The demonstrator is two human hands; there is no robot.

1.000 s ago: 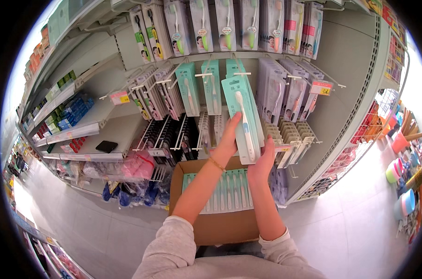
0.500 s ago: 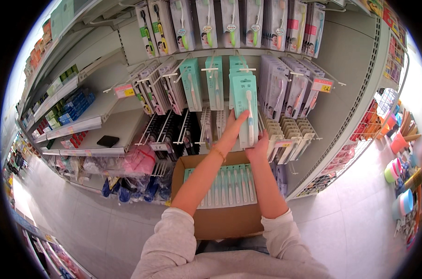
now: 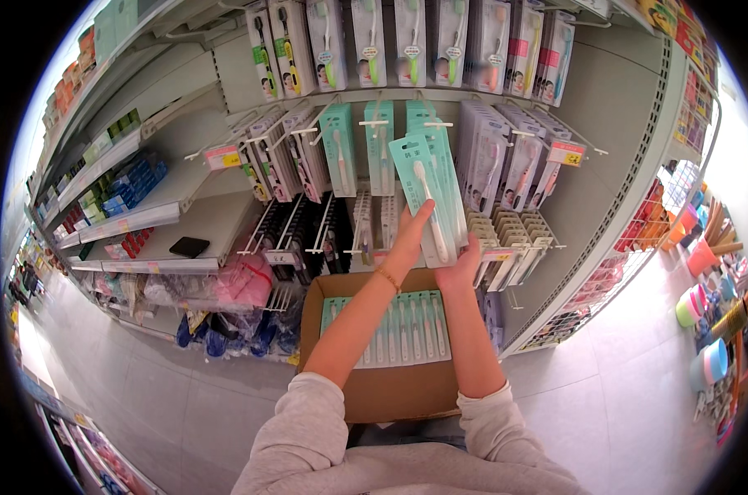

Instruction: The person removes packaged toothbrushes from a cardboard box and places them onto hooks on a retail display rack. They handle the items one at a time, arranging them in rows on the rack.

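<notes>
My left hand (image 3: 412,231) grips a teal packaged toothbrush (image 3: 408,155), thumb across its front, the pack leaning to the left. Behind it, fanned to the right, is at least one more teal toothbrush pack (image 3: 450,177). My right hand (image 3: 460,268) is closed around the lower end of these packs, with some fingers hidden. The packs are just in front of a hook (image 3: 440,124) where similar teal packs hang. Below my forearms, an open cardboard box (image 3: 403,398) holds a row of teal toothbrush packs (image 3: 404,330).
More teal packs (image 3: 337,148) hang to the left, purple-white toothbrush packs (image 3: 483,157) to the right. Metal hooks with price tags (image 3: 567,153) jut outward. Shelves at left carry blue boxes (image 3: 137,186) and a dark flat object (image 3: 190,246). Plastic-wrapped goods (image 3: 246,282) lie lower down.
The front toothbrush pack has tilted left and separated from the one behind, so both now show as a fan. My hands have stayed nearly in place.
</notes>
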